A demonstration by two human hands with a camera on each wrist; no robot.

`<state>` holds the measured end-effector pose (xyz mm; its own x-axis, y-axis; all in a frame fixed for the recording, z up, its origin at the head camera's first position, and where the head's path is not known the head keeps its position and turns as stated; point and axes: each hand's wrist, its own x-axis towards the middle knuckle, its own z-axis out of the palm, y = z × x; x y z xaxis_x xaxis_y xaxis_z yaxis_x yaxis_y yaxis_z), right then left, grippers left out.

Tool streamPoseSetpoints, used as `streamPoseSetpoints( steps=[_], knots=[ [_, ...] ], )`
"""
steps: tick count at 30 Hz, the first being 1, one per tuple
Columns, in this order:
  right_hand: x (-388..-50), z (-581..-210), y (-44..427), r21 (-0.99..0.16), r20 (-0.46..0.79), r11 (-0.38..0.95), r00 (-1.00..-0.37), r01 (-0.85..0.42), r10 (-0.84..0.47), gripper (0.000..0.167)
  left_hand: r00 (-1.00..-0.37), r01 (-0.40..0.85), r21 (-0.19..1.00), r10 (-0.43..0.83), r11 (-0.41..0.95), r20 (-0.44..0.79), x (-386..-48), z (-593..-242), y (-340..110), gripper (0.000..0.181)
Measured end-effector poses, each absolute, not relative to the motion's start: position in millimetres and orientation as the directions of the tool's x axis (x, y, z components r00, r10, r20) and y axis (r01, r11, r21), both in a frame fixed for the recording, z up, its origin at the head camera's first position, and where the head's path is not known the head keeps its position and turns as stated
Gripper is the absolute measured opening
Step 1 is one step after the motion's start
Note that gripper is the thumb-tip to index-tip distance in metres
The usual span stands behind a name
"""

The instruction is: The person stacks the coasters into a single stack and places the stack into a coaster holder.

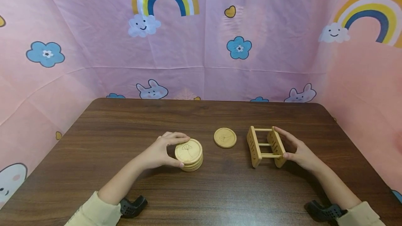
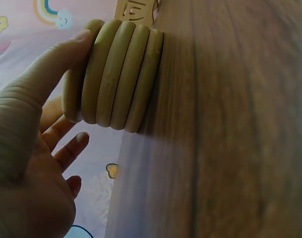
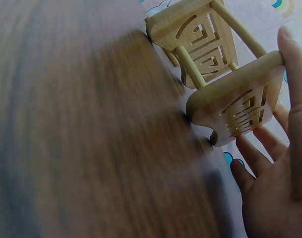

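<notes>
Near the middle of the table stands a stack of round wooden coasters [image 1: 193,166], several high. My left hand [image 1: 166,151] pinches the top coaster [image 1: 188,151], engraved with a ginkgo leaf, by its edge between thumb and fingers. In the left wrist view this coaster [image 2: 74,96] tilts slightly off the stack [image 2: 122,77]. A single coaster [image 1: 225,137] lies flat to the right. Farther right, my right hand [image 1: 299,152] grips the end panel of a wooden coaster rack [image 1: 253,146], thumb at the front edge and a finger at the back. Cut-out patterns mark the rack's panels [image 3: 245,101].
The dark wood-grain table [image 1: 201,198] ends at a back edge against a pink and purple cloth [image 1: 267,76] printed with rainbows, flowers and rabbits. A black wrist device [image 1: 133,206] sits at the left cuff, another black device [image 1: 325,211] at the right.
</notes>
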<state>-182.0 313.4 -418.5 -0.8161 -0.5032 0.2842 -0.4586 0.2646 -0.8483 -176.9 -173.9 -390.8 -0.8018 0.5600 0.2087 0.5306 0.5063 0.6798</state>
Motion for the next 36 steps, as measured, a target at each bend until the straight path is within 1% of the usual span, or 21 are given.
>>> streamPoseSetpoints(
  steps=[9,14,22,29,36],
  knots=[
    [-182.4,-418.6,313.1,-0.85,0.286,0.256,-0.813,-0.459,-0.507,0.076,-0.789,0.544,0.675,0.578,0.499,0.208,-178.4,-395.8,-175.0,0.076],
    [-181.5,-417.9,312.0,-0.844,0.287,0.27,-0.816,-0.463,-0.502,0.075,-0.789,0.538,0.682,0.58,0.494,0.203,-178.0,-395.9,-175.2,0.077],
    [-182.9,-418.9,313.1,-0.852,0.282,0.255,-0.81,-0.458,-0.514,0.077,-0.794,0.526,0.687,0.579,0.502,0.185,-176.8,-395.4,-175.8,0.08],
    [-183.0,-418.5,313.6,-0.853,0.277,0.26,-0.815,-0.453,-0.509,0.076,-0.792,0.537,0.692,0.571,0.482,0.216,-175.6,-391.0,-174.4,0.083],
    [-180.4,-416.0,311.6,-0.859,0.28,0.246,-0.814,-0.45,-0.509,0.075,-0.778,0.562,0.7,0.569,0.44,0.266,-170.9,-381.5,-167.1,0.082]
  ],
)
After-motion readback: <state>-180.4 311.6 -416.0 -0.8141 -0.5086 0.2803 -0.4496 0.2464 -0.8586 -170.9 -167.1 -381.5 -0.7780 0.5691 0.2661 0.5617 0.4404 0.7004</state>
